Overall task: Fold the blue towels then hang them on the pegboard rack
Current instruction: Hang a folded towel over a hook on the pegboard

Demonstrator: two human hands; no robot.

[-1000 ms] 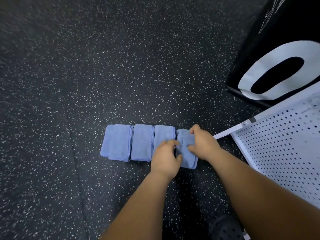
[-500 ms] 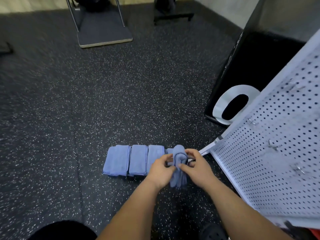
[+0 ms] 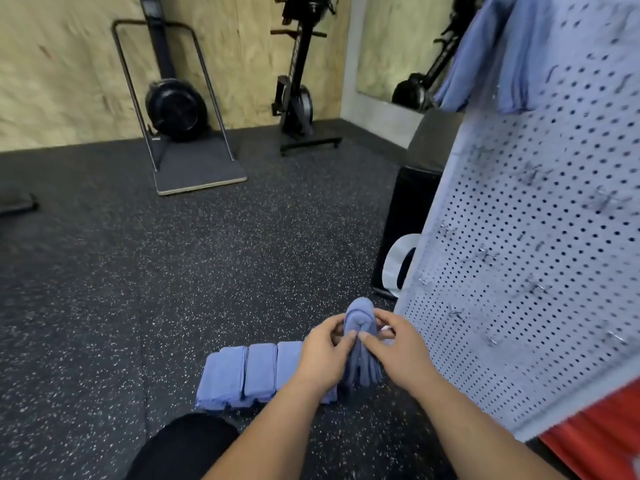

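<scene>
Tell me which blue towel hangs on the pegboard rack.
The hanging towel atop the pegboard rack; three folded towels lie on the floor; left hand and right hand grip a bunched towel.

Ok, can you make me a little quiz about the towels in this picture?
1. True or false: the left hand and the right hand both pinch the lifted folded blue cloth towel.
2. How many folded blue towels lie in a row on the black speckled rubber floor? A: two. B: three. C: five.
3. Fill the gap: another blue towel hangs at the top of the white perforated ____.

Key: 1 true; 2 B; 3 pegboard rack.
</scene>
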